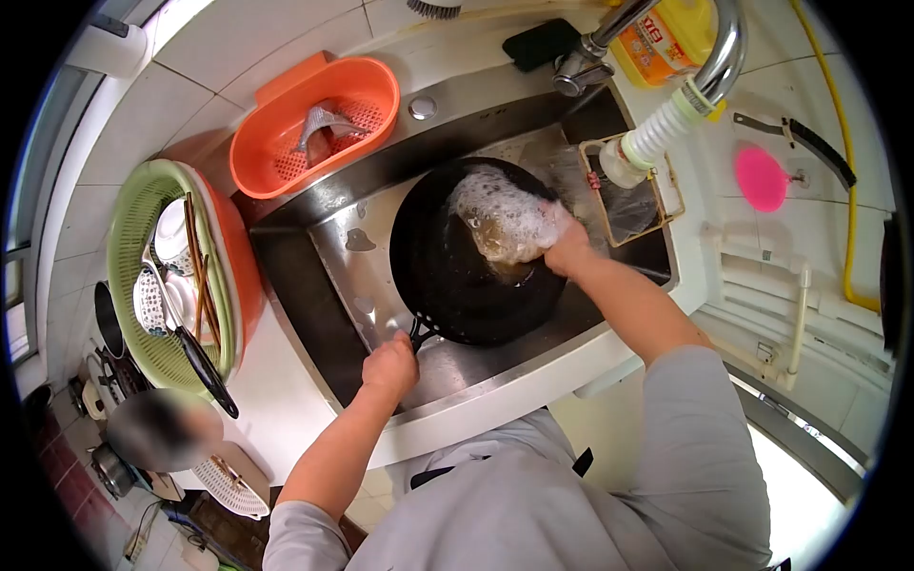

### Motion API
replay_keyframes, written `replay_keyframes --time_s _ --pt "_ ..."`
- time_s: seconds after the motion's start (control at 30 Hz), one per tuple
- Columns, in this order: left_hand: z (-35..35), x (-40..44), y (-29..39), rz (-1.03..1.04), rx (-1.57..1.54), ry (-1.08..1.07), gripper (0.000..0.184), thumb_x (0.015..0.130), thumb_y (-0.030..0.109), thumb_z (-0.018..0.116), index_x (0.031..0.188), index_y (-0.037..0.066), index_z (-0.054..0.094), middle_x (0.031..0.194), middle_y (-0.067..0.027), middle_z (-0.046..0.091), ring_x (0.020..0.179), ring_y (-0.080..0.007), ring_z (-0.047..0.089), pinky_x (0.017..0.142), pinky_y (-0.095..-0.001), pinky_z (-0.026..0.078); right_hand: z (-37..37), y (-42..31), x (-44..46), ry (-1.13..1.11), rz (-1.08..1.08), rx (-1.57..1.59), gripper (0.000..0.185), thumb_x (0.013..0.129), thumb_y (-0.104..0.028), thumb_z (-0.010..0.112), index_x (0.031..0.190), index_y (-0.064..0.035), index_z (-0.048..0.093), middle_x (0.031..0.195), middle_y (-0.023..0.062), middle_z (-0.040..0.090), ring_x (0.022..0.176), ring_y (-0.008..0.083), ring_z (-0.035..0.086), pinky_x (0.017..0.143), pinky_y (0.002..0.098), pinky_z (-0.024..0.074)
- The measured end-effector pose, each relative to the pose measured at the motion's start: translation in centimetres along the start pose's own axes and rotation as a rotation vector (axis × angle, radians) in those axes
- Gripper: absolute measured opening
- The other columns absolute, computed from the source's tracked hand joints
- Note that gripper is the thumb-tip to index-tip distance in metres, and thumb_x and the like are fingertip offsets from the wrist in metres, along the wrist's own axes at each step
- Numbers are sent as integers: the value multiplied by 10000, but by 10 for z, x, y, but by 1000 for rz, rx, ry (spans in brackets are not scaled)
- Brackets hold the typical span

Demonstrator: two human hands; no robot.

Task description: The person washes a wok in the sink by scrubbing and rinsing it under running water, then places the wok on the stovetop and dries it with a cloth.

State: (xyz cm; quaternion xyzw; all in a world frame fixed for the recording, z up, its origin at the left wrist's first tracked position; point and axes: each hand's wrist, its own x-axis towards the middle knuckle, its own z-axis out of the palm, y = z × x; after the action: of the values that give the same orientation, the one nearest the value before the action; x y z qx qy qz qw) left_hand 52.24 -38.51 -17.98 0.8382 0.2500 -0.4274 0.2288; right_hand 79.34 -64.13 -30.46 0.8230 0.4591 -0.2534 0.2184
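Grey cloth (533,504) over my body lies closest, with my two sleeved arms reaching forward from it. My left hand (390,366) is closed in a fist around the handle of a black pan (457,295), which sits in the steel sink (352,238) between and beyond my hands. My right hand (568,247) is inside the pan, its fingers sunk in white suds (493,205); I cannot tell how far they are curled or whether they hold anything.

Just beyond my right hand, toward its outer side, the white ribbed spout (657,133) of the tap hangs over a wire rack (649,229), the nearest thing in that hand's way. Farther out that way are a pink disc (762,178) and a yellow hose (852,247).

To the outside of my left hand stands a green basket (133,238) with bowls (174,233), chopsticks (203,276) and a black-handled utensil (208,371). Ahead of that hand, across the sink, an orange basket (262,124) holds something greyish I cannot make out.

Well beyond my right hand, behind the tap, a yellow jug (700,29) carries an orange label (652,59) with large white characters, partly hidden and not clear enough to read.
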Motion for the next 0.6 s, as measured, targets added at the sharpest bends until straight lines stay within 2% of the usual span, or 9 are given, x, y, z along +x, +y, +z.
replay_keyframes --time_s 0.13,0.23,0.27,0.3,0.37,0.4,0.43,0.5,0.6 --pt "2 1 -1 8 10 18 192 882 130 475 1035 31 535 1009 -235 668 969 -397 648 835 -482 509 -38 7 15 59 7 -170 507 928 -190 364 1428 -128 415 1519 43 346 1451 259 184 1188 438 85" --pt "8 4 -3 0 7 30 203 879 159 508 1032 28 531 990 -236 666 956 -401 645 831 -487 508 -28 -5 -7 212 17 -231 539 919 -197 375 1453 -124 376 1549 55 291 1459 307 144 1190 438 91" --pt "9 5 -5 4 -3 35 223 876 187 541 1032 28 528 974 -235 665 949 -403 641 826 -490 507 -11 -12 -15 139 27 -173 555 915 -181 366 1466 -118 352 1567 57 251 1456 324 150 1188 437 92" --pt "8 5 -5 9 -16 44 250 874 214 574 1031 27 524 958 -235 663 942 -405 638 822 -493 507 -22 -27 -29 -51 42 -126 572 928 -219 373 1485 -102 314 1578 63 223 1455 326 153 1184 430 95" --pt "2 1 -1 3 1 20 206 883 167 505 1030 28 537 997 -240 663 961 -399 644 835 -487 507 -48 -58 -61 -379 -85 61 656 857 -244 524 1448 -22 348 1520 198 291 1414 435 201 1155 501 165" --pt "-1 -1 1 -1 8 10 197 887 144 471 1030 28 543 1017 -243 663 971 -395 647 841 -484 506 -55 -71 -69 -472 -210 159 688 808 -241 582 1422 -1 384 1476 239 335 1386 474 233 1122 534 227" --pt "-1 -1 1 12 5 24 199 888 144 471 1030 27 544 1008 -243 665 964 -397 649 838 -484 508 -53 -87 -72 -507 -201 363 608 819 -207 544 1369 30 440 1450 245 363 1364 470 284 1091 551 278" --pt "3 0 -2 30 4 49 201 888 144 470 1030 25 548 991 -243 668 952 -400 652 830 -483 512 -58 -109 -59 -708 -505 517 697 876 -239 466 1488 0 233 1541 254 200 1442 398 161 1162 502 163" --pt "5 0 -4 53 19 69 218 894 152 459 1046 19 542 978 -237 673 937 -397 657 823 -483 517 -70 -147 -43 -526 -697 772 687 909 -235 399 1492 34 155 1550 275 131 1460 364 94 1185 414 125"
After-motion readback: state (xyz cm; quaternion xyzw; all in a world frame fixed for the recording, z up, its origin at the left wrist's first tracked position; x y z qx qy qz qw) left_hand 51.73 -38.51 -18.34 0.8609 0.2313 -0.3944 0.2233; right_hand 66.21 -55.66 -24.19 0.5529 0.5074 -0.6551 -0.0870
